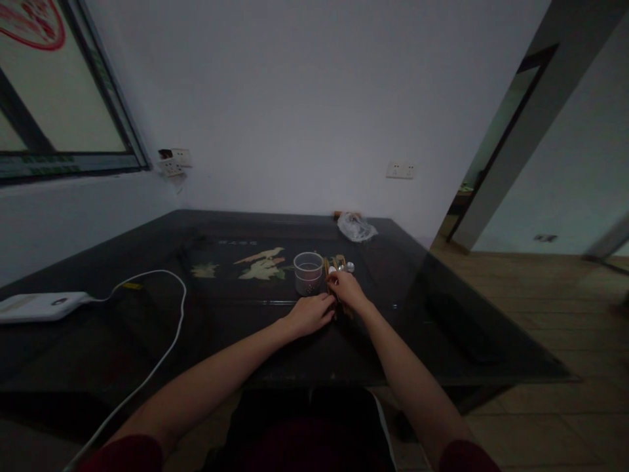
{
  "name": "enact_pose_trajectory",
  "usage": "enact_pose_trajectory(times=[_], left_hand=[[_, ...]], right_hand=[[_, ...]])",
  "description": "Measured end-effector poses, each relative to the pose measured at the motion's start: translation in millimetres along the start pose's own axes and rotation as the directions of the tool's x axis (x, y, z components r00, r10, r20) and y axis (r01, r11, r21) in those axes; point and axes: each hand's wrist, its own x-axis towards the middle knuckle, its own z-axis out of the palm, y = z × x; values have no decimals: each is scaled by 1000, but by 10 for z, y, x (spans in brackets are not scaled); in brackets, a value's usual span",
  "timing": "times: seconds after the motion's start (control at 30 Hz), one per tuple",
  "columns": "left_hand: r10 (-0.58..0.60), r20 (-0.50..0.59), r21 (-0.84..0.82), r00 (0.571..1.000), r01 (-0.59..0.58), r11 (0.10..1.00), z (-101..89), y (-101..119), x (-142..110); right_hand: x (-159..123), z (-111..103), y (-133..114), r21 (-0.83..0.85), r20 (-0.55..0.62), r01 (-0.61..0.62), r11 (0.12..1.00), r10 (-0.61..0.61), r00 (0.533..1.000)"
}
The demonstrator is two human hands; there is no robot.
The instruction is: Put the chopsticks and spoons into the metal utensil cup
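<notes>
A clear plastic cup [295,274] stands upright on the dark table, with a few small bits near its bottom. Just right of it is a small tan, wooden-looking item [326,265], with a shiny round silver piece [350,267] at its right side. My right hand [346,290] is closed in a pinch over the tan item; what the fingertips grip is too small to make out. My left hand [311,314] rests in front of the cup, fingers curled together against the base of the tan item. Whatever they grip there is hidden.
A crumpled clear plastic bag [356,227] lies at the table's back edge. On the left, a white power bank [42,307] has a white cable [183,308] looping over the table. A dark flat object [464,328] lies at the right. Behind stands a wall with sockets [401,170].
</notes>
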Motion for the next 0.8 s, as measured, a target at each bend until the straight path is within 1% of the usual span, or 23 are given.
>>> enact_pose_trajectory(times=[0.17, 0.43, 0.63, 0.8], left_hand=[[11, -3, 7, 1000, -11, 1000, -6, 22, -4], [17, -9, 42, 1000, -17, 999, 37, 14, 9], [30, -18, 40, 999, -30, 999, 41, 7, 13], [22, -32, 24, 999, -21, 999, 35, 9, 11]], right_hand=[[12, 12, 18, 7, 11, -3, 1000, 3, 1000], [28, 47, 15, -19, -1, 30, 999, -30, 1000], [-2, 80, -34, -112, 10, 34, 993, -33, 999], [-33, 88, -87, -197, 5, 10, 980, -9, 1000]])
